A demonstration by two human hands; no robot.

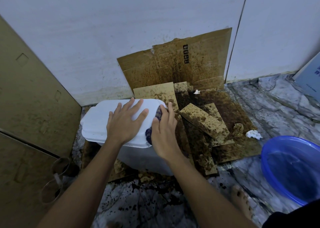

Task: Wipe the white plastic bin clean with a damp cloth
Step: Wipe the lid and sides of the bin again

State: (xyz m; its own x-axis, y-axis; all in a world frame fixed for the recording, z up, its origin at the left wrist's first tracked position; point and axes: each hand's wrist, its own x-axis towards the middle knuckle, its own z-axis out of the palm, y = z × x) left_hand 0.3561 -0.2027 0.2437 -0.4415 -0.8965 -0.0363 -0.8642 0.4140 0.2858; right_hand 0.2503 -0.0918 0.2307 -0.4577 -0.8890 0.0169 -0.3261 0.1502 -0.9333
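Observation:
The white plastic bin [98, 120] stands on the floor near the wall, its lid closed. My left hand [125, 122] lies flat on the lid with the fingers spread. At the bin's right edge my right hand [163, 132] presses a dark blue patterned cloth [158, 114] against the side of the lid, fingers straight over it. Most of the cloth is hidden under that hand.
Stained cardboard sheets [204, 120] cover the floor right of the bin and lean on the wall. A blue basin [284, 174] with water sits at the right. Crumpled tissues [253, 134] lie on the cardboard. Brown cupboard doors [29, 98] stand at the left. Dark spots mark the marble floor [138, 201].

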